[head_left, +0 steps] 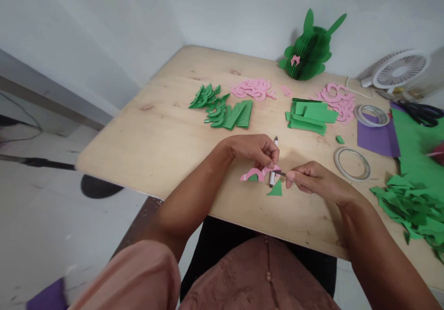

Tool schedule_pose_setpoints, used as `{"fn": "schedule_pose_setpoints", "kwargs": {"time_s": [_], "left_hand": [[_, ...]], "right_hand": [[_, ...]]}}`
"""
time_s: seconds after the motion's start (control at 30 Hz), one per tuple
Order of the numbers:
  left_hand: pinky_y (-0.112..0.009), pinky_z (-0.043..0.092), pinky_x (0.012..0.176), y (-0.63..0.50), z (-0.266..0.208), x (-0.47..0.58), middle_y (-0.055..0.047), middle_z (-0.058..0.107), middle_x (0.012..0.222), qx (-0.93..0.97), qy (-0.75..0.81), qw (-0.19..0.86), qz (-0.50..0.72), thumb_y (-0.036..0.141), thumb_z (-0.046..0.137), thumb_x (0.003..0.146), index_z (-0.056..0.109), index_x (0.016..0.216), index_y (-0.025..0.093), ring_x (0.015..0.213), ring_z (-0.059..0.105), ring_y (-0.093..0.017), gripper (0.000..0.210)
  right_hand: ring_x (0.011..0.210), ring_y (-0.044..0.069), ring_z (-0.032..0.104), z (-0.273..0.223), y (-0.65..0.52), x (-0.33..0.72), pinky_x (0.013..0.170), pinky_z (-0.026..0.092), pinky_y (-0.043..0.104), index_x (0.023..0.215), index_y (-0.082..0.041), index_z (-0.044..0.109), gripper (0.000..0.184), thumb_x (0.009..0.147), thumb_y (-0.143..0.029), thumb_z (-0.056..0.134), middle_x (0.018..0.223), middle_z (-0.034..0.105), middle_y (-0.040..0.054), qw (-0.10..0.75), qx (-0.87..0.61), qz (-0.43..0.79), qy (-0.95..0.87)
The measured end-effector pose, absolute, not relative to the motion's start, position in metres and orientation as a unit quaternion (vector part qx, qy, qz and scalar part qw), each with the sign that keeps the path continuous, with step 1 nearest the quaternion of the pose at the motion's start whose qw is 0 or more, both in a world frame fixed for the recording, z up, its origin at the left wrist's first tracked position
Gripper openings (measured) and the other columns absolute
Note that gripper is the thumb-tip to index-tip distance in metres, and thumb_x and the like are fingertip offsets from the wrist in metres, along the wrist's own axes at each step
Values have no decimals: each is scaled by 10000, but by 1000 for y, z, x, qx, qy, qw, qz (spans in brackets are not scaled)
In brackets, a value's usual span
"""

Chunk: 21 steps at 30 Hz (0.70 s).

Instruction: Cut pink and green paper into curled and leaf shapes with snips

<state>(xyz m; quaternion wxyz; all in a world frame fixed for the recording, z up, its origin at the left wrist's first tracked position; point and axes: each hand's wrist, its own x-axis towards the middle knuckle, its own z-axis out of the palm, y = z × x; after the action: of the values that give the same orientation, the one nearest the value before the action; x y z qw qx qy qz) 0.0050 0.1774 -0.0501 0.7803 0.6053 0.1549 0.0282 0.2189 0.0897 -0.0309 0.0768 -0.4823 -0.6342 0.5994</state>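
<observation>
My left hand (258,150) is closed, its fingertips pinching a wavy pink paper cutout (257,173) with pale strips on it. In my right hand (308,178) is a slim dark tool (280,173), perhaps tweezers or a blade; its kind is not clear. The tool's tip meets the right end of the cutout. A white marker (272,179) with dark ends lies on the table, partly behind the cutout and my left fingers. Just below the tool is a green paper scrap (275,189). More green shows under the cutout's left arch.
Beyond my hands lie green cut pieces (215,108), pink cutouts (253,89) and green strips (312,115). Tape rolls (353,179), purple paper (376,139), scissors (419,112) and green scraps (412,213) are at right. A green paper figure (307,53) and white fan (398,71) stand behind.
</observation>
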Motion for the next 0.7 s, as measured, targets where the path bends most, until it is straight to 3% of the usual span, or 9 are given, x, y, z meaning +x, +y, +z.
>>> {"fn": "schedule_pose_setpoints", "kwargs": {"time_s": [0.7], "left_hand": [[-167, 427, 429, 176, -46, 5, -2, 642, 550, 609, 171, 774, 31, 168, 678, 681, 626, 685, 119, 433, 555, -80, 72]], "right_hand": [[418, 61, 221, -32, 91, 218, 410, 160, 218, 718, -131, 655, 481, 831, -567, 486, 457, 279, -77, 87, -508, 577, -634]]}}
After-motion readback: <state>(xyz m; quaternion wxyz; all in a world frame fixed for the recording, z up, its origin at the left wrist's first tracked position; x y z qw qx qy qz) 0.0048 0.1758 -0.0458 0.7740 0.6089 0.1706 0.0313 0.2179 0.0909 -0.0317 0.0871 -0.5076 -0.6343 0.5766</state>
